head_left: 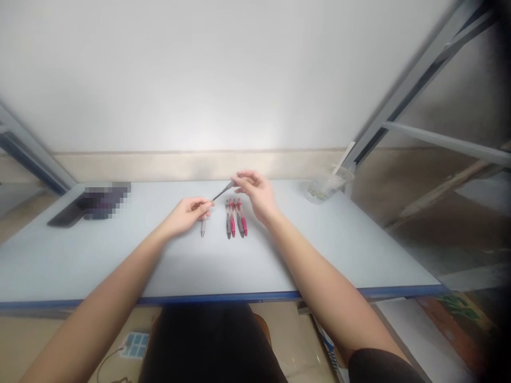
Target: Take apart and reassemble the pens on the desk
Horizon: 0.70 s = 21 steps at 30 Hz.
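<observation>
My left hand (190, 211) is closed in a pinch on the lower end of a slim dark pen refill (221, 193). Its upper end meets a grey pen barrel (230, 185), which the fingertips of my right hand (255, 192) pinch; how far the two fit together is too small to tell. Beneath my left fingers a pale pen part with a metal tip (203, 227) lies on the table, its upper end hidden. Several pens with alternating grey and red grips (236, 223) lie side by side below my right hand, tips toward me.
The pale table (171, 271) has a blue front edge. A dark phone (67, 213) and a pixelated dark object (106, 201) lie at the left. A clear plastic cup with a straw (321, 187) stands at the back right, near the metal frame (377, 125).
</observation>
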Motion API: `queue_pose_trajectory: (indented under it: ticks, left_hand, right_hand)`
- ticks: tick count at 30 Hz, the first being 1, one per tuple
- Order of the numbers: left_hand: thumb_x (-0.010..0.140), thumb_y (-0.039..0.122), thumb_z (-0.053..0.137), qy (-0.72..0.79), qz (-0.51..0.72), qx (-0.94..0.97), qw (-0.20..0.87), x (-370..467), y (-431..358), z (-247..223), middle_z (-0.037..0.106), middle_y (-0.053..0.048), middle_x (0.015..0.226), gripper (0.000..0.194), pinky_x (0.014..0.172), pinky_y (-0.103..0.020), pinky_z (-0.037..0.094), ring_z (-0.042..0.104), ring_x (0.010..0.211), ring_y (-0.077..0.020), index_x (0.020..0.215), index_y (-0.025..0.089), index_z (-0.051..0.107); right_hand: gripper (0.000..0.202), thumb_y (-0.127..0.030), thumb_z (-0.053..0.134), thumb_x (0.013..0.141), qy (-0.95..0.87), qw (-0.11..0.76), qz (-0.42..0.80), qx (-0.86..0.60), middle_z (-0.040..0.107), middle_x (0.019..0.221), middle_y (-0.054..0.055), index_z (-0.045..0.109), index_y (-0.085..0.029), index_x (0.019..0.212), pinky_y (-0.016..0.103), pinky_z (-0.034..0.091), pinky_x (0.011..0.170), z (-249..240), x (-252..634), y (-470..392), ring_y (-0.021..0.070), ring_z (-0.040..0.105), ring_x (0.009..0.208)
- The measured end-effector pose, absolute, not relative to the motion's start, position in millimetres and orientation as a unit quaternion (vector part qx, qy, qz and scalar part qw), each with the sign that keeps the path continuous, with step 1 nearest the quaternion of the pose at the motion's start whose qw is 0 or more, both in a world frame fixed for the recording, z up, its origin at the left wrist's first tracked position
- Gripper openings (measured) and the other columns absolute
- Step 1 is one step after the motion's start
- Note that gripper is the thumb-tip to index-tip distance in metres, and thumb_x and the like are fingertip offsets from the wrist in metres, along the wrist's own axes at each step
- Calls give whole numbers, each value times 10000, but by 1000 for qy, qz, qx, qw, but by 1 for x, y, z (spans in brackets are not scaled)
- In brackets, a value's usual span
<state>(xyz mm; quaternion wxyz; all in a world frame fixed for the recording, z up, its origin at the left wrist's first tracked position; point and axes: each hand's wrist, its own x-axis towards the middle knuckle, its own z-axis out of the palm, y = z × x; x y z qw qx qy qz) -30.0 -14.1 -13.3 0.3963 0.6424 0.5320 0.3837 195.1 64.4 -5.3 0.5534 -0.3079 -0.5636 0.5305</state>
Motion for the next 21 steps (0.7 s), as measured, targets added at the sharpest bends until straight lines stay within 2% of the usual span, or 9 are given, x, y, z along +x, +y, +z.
queue_pose_trajectory:
  ticks: [4, 9, 15, 21]
  left_hand:
    - [912, 695, 654, 536, 380, 658, 369, -32, -11, -18, 755, -98, 915, 550, 826, -386, 577, 698, 814, -225, 999, 162, 758]
    - [912, 705, 637, 536, 380, 660, 363, -34, -8, -23, 747, -88, 880, 577, 830, -393, 575, 671, 767, -211, 1033, 154, 763]
    - [917, 706, 614, 535, 375, 669, 354, -32, -11, -22, 704, -77, 835, 535, 808, -377, 575, 647, 761, -204, 816, 185, 682]
    - [967, 664, 555, 529, 364, 674, 366, -29, -13, -17, 630, -53, 743, 519, 771, -353, 556, 631, 755, -207, 719, 211, 605]
  right_hand:
    - [453, -504, 863, 733, -564, 571, 508, -312, 753, 934, 49, 658, -217, 1016, 358, 582, 846, -2, 196, 65, 215, 721, 951]
    - [470, -499, 882, 717, -564, 556, 523, -314, 755, 907, 42, 662, -205, 1010, 364, 597, 863, -5, 197, 69, 193, 715, 887]
    - [483, -503, 902, 717, -561, 525, 571, -288, 782, 983, 55, 680, -209, 1030, 375, 607, 926, -11, 196, 72, 181, 731, 903]
    - [459, -478, 936, 695, -575, 513, 566, -295, 757, 904, 31, 698, -200, 971, 369, 616, 893, -9, 197, 69, 180, 735, 871]
